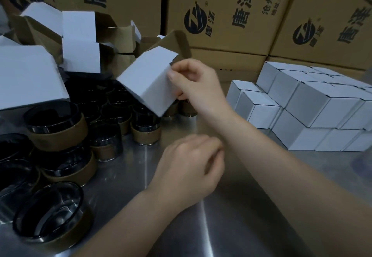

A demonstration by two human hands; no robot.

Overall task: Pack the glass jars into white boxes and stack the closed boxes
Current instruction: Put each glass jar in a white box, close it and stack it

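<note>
My right hand (193, 83) grips a white box (149, 81) by its right side and holds it tilted above the jars, its brown flap open at the top. My left hand (191, 166) hovers lower over the metal table (241, 206), fingers loosely curled, holding nothing. Several dark glass jars (145, 128) with brown paper sleeves crowd the left of the table, the nearest one (50, 214) at the lower left. Closed white boxes (314, 112) stand stacked in two layers at the right.
Several open white boxes (80, 41) with brown insides lie piled at the back left. Big brown cartons (231, 15) with black print wall off the back. Bare steel shows in the middle and front right.
</note>
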